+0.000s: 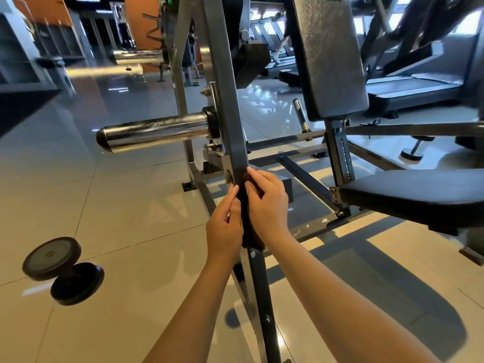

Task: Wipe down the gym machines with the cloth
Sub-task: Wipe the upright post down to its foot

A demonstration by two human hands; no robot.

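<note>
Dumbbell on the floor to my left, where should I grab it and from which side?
Probably by the short handle between the two round heads of the dumbbell, reaching down from above. It lies on its side on the floor, so the heads hold the handle clear for fingers to curl under.

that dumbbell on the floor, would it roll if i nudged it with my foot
Probably: the dumbbell has round heads and lies on glossy tiles, so a nudge would likely roll it. It looks solid, so likely heavy for its size.
</note>
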